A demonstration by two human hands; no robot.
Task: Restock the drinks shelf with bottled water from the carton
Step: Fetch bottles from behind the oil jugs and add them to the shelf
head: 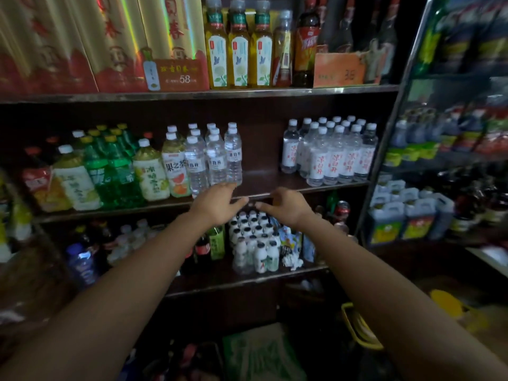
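Centrally, in the head view, both bare forearms reach up from the lower corners toward the front edge of the middle shelf (275, 185). The left hand (217, 204) sits at about 12 o'clock of frame centre, fingers loosely spread and holding nothing, its fingertips level with the shelf lip just below the clear water bottles (217, 158). The right hand (286, 206) lies just beside it at 3 o'clock, fingers loosely curled and likewise empty; the two hands' fingertips are near each other but apart.

The clear water bottles stand in short rows at 11 o'clock of the left hand, upright, the front ones close to the shelf edge. At their 3 o'clock a stretch of bare shelf board runs across to a second group of water bottles with red lettering (332, 155), which stand packed together near the right upright (384, 149). At 9 o'clock of the clear bottles stand tea bottles (176, 166) and green bottles (115, 171), touching in a row.

Above, the upper shelf (247, 92) carries yellow drink bottles (239, 50). Below the hands, small white bottles (255, 243) fill the lower shelf. No carton can be made out with certainty in the dark area at 6 o'clock.
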